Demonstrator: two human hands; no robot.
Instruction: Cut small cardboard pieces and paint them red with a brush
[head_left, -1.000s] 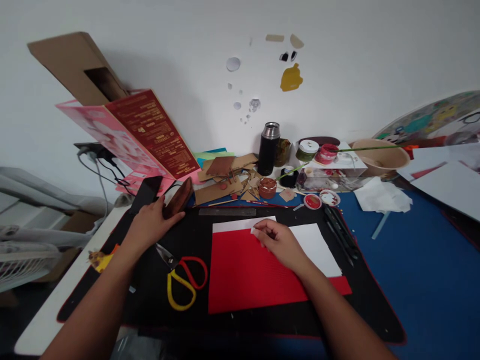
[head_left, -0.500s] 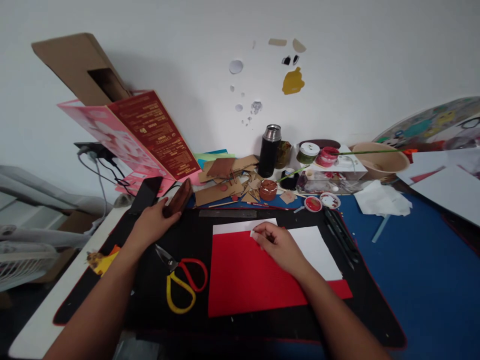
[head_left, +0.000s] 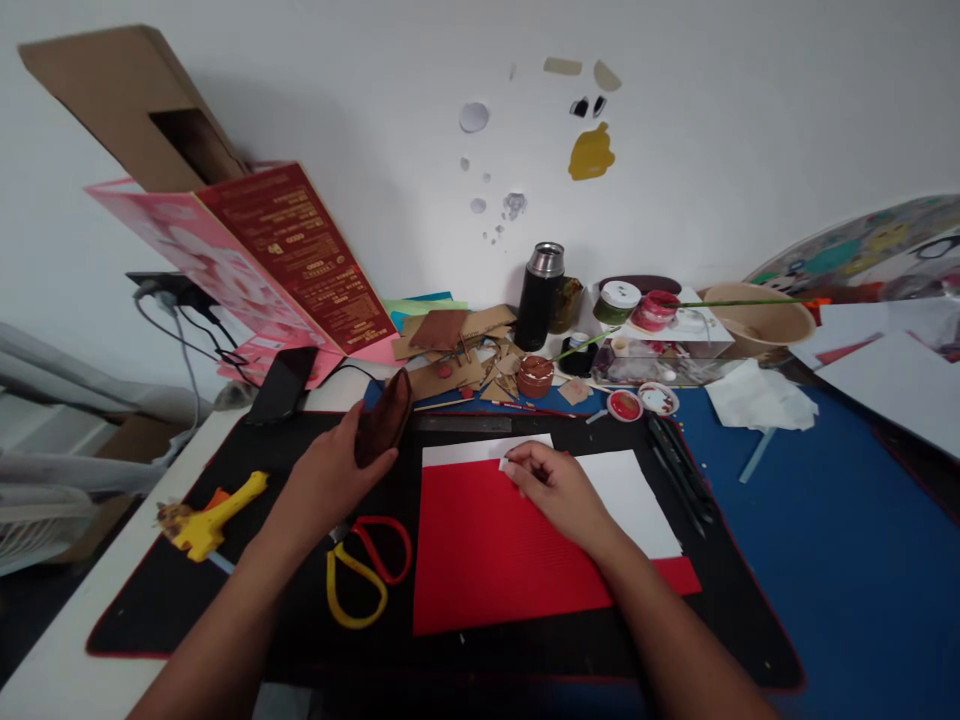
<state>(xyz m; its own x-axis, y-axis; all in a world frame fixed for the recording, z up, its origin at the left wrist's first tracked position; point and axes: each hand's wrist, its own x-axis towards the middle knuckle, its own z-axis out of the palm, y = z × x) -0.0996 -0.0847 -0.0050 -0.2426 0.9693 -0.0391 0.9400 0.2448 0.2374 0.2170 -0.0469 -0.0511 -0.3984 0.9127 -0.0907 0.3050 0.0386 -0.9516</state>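
My left hand grips a brown, boat-shaped piece between thumb and fingers, raised over the black mat. Pinched in the fingertips of my right hand is a small white scrap. That hand rests on a red ribbed sheet, which overlaps white paper. Scissors with one yellow and one red handle lie left of the sheet, their blades hidden under my left hand and wrist. A yellow animal-shaped cutout lies beyond my left forearm.
A ruler lies behind the sheet, near cardboard scraps. Farther back stand a black flask and paint jars. Black pens lie at right, a phone and pink folder at left.
My left hand has moved right, carrying the brown boat-shaped piece toward the sheet and now covering the scissor blades. My right hand stays in place on the red sheet with the white scrap.
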